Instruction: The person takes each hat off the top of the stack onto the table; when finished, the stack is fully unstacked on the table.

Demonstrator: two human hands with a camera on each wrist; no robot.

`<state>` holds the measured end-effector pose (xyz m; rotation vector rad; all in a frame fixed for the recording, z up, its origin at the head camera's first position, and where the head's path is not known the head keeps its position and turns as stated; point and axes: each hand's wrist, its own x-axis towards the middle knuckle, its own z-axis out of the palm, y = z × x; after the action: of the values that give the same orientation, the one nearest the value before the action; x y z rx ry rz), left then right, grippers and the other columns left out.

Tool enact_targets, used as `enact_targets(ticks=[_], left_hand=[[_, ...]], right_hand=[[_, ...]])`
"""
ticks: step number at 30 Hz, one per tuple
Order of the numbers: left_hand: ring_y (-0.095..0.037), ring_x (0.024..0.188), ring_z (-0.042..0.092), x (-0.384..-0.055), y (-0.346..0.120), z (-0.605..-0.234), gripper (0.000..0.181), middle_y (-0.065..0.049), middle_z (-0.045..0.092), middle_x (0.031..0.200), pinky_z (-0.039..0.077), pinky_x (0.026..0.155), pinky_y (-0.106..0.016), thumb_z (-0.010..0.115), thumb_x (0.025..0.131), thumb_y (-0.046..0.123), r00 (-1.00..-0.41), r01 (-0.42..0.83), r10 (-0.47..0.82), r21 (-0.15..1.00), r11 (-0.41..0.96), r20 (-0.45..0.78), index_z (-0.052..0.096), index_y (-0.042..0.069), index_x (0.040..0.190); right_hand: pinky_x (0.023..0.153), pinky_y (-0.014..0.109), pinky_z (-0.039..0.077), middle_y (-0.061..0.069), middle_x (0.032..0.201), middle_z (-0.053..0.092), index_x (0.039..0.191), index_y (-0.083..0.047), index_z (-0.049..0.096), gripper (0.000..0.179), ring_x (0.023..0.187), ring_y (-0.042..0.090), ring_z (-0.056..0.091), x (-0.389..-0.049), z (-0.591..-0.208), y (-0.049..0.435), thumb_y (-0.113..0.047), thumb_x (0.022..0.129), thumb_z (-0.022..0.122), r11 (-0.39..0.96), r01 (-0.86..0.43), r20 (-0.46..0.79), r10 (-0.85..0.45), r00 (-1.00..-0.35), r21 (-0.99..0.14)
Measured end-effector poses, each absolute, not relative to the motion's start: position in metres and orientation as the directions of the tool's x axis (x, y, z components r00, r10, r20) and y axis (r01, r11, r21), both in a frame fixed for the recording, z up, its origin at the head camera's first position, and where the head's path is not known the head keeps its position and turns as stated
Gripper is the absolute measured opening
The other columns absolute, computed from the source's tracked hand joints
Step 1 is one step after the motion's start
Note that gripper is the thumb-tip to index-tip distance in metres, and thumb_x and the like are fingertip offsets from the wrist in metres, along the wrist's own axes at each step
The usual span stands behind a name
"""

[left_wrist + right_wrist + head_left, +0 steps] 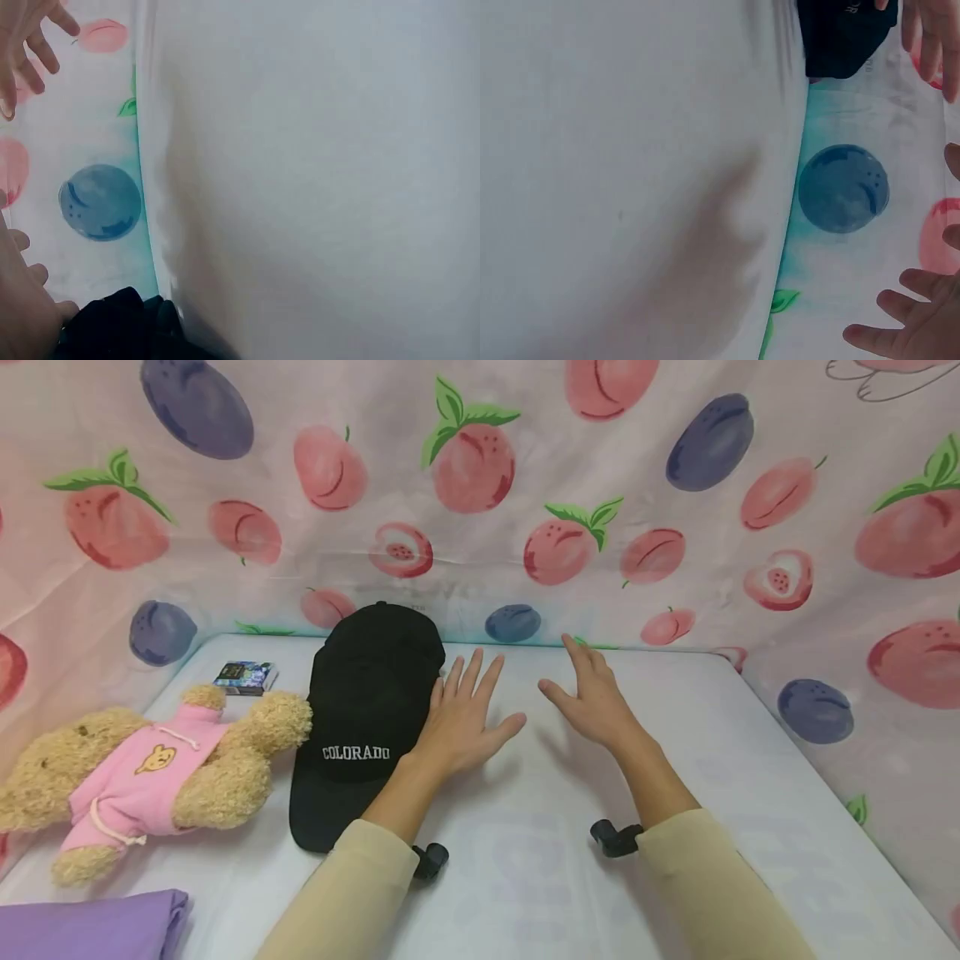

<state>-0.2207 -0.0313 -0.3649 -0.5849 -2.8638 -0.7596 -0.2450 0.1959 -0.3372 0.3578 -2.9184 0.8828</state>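
Note:
In the head view my left hand (pixel 465 718) is spread with straight fingers, overlapping the right edge of a black cap (pixel 375 693) that has COLORADO stitched in white. Nothing is in its grasp. To the right, my right hand (pixel 588 693) is held over the white bed surface (pixel 540 860), thumb apart from the fingers, also holding nothing. Its shadow falls on the sheet below. The right wrist view shows the fingers of my right hand (pixel 922 319) spread, and part of the cap (pixel 844 37) at the top.
A teddy bear (pixel 142 777) in pink clothes lies left of the cap. Behind it is a small dark blue patterned box (pixel 246 677). Folded purple cloth (pixel 90 931) sits at the front left. A fruit-printed curtain (pixel 480 560) rises along the bed's back and sides.

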Motion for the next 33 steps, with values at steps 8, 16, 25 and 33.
enact_targets(ticks=[8, 16, 25, 33], left_hand=[[-0.032, 0.162, -0.001, -0.212, -0.032, -0.365, 0.085, -0.005, 0.004, 0.176, 0.009, 0.126, -0.066, 0.043, 0.099, 0.066, -0.907, 0.421, 0.335, 0.516, 0.746, 0.256, 0.011, 0.027, 0.168], [-0.030, 0.162, 0.000, -0.202, -0.038, -0.364, 0.083, -0.003, 0.004, 0.176, 0.006, 0.127, -0.064, 0.046, 0.101, 0.061, -0.909, 0.416, 0.321, 0.632, 0.654, 0.267, 0.009, 0.029, 0.168], [-0.029, 0.162, 0.001, -0.189, -0.047, -0.364, 0.079, 0.003, 0.002, 0.176, 0.007, 0.126, -0.066, 0.048, 0.102, 0.056, -0.916, 0.397, 0.280, 0.738, 0.546, 0.286, 0.008, 0.036, 0.167], [-0.027, 0.162, 0.005, -0.178, -0.051, -0.364, 0.077, 0.002, 0.010, 0.175, 0.007, 0.127, -0.063, 0.049, 0.103, 0.055, -0.907, 0.412, 0.289, 0.792, 0.450, 0.308, 0.013, 0.030, 0.167]], right_hand=[[0.121, 0.068, 0.025, 0.021, 0.169, 0.019, 0.168, -0.020, 0.014, 0.083, 0.156, 0.042, 0.025, -0.240, -0.336, 0.186, -0.044, 0.102, 0.059, 0.727, -0.264, 0.196, -0.179, -0.964, -0.634], [0.116, 0.067, 0.035, 0.018, 0.168, 0.026, 0.167, -0.023, 0.017, 0.080, 0.151, 0.042, 0.034, -0.229, -0.334, 0.176, -0.043, 0.102, 0.060, 0.624, -0.226, 0.197, -0.116, -0.974, -0.748], [0.115, 0.062, 0.039, 0.018, 0.167, 0.028, 0.166, -0.022, 0.022, 0.075, 0.151, 0.043, 0.037, -0.224, -0.339, 0.172, -0.039, 0.103, 0.061, 0.556, -0.220, 0.184, -0.120, -0.976, -0.802], [0.113, 0.059, 0.043, 0.016, 0.165, 0.032, 0.164, -0.023, 0.029, 0.071, 0.149, 0.041, 0.041, -0.220, -0.335, 0.163, -0.034, 0.102, 0.063, 0.491, -0.224, 0.195, -0.109, -0.975, -0.842]])
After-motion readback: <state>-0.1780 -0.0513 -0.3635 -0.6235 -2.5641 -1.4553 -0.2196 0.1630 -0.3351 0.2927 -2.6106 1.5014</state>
